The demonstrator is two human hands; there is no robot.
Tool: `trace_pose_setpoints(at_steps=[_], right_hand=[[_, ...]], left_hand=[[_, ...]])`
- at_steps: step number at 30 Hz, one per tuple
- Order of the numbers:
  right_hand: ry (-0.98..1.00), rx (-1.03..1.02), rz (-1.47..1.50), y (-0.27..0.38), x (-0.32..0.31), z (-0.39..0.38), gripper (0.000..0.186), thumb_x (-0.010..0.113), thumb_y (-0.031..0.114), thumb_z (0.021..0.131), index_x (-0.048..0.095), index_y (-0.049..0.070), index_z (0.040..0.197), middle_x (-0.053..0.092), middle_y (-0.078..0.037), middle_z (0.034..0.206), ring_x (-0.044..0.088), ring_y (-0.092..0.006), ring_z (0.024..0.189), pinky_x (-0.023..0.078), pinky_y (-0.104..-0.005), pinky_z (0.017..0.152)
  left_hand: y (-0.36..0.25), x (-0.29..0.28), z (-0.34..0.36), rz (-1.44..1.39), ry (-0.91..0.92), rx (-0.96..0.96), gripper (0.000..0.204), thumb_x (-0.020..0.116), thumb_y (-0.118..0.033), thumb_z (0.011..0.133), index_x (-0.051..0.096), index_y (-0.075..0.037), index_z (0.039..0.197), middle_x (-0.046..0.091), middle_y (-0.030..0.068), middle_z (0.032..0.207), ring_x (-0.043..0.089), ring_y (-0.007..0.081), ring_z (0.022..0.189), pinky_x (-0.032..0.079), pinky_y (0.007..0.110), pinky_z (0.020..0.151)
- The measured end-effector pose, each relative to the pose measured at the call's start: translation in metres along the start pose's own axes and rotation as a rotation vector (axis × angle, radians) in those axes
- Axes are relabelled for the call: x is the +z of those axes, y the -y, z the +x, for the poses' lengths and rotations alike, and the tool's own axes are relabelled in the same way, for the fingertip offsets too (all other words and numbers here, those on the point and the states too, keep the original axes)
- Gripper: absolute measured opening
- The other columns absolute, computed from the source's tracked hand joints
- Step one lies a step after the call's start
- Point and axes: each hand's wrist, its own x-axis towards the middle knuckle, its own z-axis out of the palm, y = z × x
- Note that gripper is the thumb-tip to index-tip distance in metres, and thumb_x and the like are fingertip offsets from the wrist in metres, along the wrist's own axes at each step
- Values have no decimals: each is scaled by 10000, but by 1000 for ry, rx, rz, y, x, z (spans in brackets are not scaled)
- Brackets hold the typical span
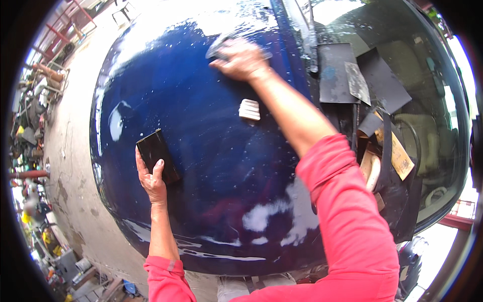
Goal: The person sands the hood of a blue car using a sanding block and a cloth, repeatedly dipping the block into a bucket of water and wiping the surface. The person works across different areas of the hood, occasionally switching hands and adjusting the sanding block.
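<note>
A wet, dark blue car hood (191, 116) spreads below me, beaded with water drops. On its left part my left hand (152, 173) is closed on a flat black rectangular slab (160, 157), thumb across the near side; its exact kind I cannot make out. My right hand (241, 59) reaches to the far part of the hood, palm down on a greyish, shiny piece (217, 49) that shows around the fingers, perhaps a cloth or film. Between the two hands a small white ribbed block (249, 109) lies on the paint.
On the windshield (427, 131) at the right lie dark sheets of sandpaper (334, 68), a torn grey piece (357, 83) and a tan strip (400, 153). A wiper arm (313, 55) runs along the glass. Cluttered parts and tools (35, 116) line the concrete floor (68, 176) at left.
</note>
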Motion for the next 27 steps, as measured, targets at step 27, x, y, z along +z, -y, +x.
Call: trace_pose_setpoints(at_steps=[27], right_hand=[[156,586,577,372,-203,-295,865,674,728,974,602,114,1580,442,-300,1688,361,-497,1600,250,-660,1304]], left_hand=[[-63,-46,-30,-494,-52,-112,768,786,-20,933,474,-4,1635,675,108,1371,679,199,1149,533,333,1061]])
